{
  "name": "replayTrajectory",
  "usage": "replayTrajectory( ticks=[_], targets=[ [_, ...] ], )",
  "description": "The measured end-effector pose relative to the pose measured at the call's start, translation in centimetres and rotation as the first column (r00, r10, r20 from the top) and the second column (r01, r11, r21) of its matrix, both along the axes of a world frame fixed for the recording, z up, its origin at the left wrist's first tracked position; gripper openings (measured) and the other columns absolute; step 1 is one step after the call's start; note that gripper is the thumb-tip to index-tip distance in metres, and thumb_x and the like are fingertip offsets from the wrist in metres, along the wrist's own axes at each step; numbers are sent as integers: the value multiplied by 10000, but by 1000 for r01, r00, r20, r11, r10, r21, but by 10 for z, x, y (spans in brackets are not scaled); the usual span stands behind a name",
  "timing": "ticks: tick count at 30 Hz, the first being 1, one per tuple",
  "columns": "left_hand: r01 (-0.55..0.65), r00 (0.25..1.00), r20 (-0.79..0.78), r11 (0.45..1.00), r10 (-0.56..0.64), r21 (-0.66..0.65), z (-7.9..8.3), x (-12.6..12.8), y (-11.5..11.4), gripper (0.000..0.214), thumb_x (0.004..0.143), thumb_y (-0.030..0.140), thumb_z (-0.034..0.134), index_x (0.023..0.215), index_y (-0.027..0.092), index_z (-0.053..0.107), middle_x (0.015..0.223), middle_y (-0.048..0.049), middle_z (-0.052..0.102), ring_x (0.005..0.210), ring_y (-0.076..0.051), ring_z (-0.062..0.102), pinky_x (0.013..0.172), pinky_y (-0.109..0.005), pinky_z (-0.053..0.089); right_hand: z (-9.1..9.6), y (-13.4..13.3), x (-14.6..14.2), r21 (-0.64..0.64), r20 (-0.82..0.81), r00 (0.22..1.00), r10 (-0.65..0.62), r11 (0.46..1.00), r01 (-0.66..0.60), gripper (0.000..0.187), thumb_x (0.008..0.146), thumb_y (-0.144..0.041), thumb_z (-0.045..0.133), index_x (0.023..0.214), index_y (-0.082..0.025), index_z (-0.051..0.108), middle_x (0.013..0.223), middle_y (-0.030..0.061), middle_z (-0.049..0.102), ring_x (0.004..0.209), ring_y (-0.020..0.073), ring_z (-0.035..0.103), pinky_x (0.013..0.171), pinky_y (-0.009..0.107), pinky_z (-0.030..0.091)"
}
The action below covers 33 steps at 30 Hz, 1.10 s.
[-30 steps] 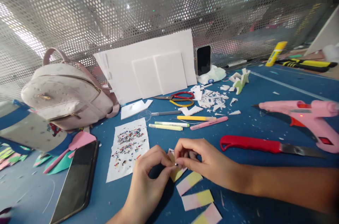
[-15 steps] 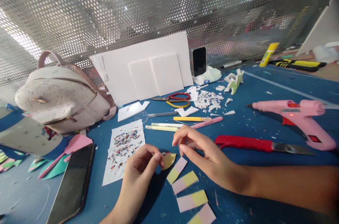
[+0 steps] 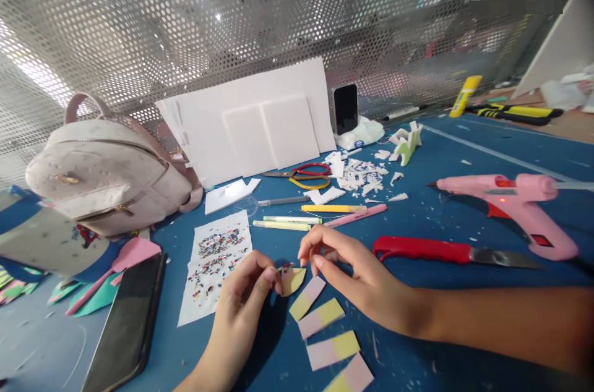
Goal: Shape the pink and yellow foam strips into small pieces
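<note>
My left hand (image 3: 244, 308) pinches a small rounded yellow paper piece (image 3: 292, 279) just above the blue table, with tiny coloured bits along its top edge. My right hand (image 3: 352, 274) hovers beside it, thumb and forefinger curled close together near the piece's upper edge; whether they hold anything I cannot make out. Below the hands lie several pink-and-yellow paper strips (image 3: 320, 318) in a row. A white sheet strewn with small coloured confetti (image 3: 216, 259) lies just left of my left hand.
A red-handled knife (image 3: 445, 251) and a pink glue gun (image 3: 515, 200) lie to the right. Pens (image 3: 315, 216), scissors (image 3: 309, 174), white foam boards (image 3: 260, 123) and scraps sit behind. A pale backpack (image 3: 106, 169) and a dark phone (image 3: 125, 324) are at the left.
The hands, pinched together on the yellow piece a second ago, have parted. My left hand keeps the piece; my right hand has drawn slightly away to the right.
</note>
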<state>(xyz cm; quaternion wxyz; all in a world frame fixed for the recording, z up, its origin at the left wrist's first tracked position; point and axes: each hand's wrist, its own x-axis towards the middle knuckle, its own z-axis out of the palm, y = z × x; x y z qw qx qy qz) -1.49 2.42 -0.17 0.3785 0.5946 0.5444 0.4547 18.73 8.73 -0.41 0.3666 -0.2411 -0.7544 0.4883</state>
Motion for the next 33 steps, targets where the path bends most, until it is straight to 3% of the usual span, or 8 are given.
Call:
replayTrajectory(
  ticks=[4,7,13,17,26,33],
  targets=[
    [2,1000,24,999,-1,-40,-4,0,0,276,981,353,493,770,189,558,696,4,584,689,-152,540,674,-247,404,2,1,-2,6,27,1000,-3,1000,3,172,970,-134,454,1060,-231,564,1032,24,594,850,145,549,704,264,453],
    [42,999,19,998,-41,-51,-5,1,0,244,977,352,496,822,189,591,693,2,605,686,-157,560,669,-250,413,3,3,-4,33,102,994,32,999,-35,182,915,-154,573,1078,-235,588,1058,17,596,746,125,503,658,251,434],
    [126,992,1,991,-126,-49,-1,4,-2,201,955,327,529,864,187,642,743,-17,647,719,-166,607,681,-256,453,5,6,-7,-3,159,986,47,999,-48,60,901,-148,610,872,-198,627,867,-12,623,736,119,522,625,231,392],
    [79,996,-44,997,-79,-1,-2,4,-2,63,848,207,664,907,200,644,803,-11,643,764,-164,612,694,-249,466,5,5,-7,-25,160,987,34,999,-31,48,895,-157,620,872,-197,631,854,-18,624,693,109,501,601,229,381],
    [32,989,-147,997,-22,70,1,5,-4,89,883,185,608,797,196,632,773,-6,648,743,-153,613,677,-244,456,6,5,-6,16,158,986,45,999,-48,58,881,-137,627,865,-193,637,855,-21,629,727,105,519,629,218,392],
    [53,992,-123,991,-38,123,-1,3,-3,88,883,167,622,802,198,639,788,-16,645,765,-164,617,700,-266,466,4,5,-6,38,139,989,47,998,-53,60,871,-133,637,872,-192,648,852,-10,635,726,114,523,633,224,401]
  ],
)
